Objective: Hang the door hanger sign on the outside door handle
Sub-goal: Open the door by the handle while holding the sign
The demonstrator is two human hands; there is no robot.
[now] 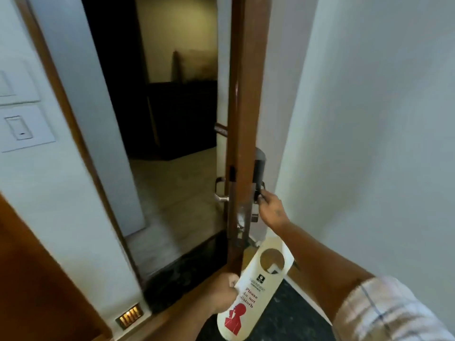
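Switch plate [23, 127]: white, left edge of frame, on the wall.
Floor vent light [129, 317]: glowing amber, lower left.
Dark cabinet [182, 116]: centre, seen through the doorway.
White wall [381, 119]: right side.

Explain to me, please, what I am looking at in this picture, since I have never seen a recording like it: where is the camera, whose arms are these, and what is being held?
There is no machine here. The single picture comes from a wide-angle camera worn on a person's head, looking forward and down, so the two arms reaching in from the bottom are that person's own.

The left hand holds a cream door hanger sign printed "Please do not disturb", with a round hole near its top for slipping over a handle. The right hand grips the dark handle on the near side of a brown door, which stands ajar and is seen edge-on. A silver handle shows on the door's far side, and the sign hangs on neither yet.

Through the gap lies a dim room. Wall switches sit at the left.
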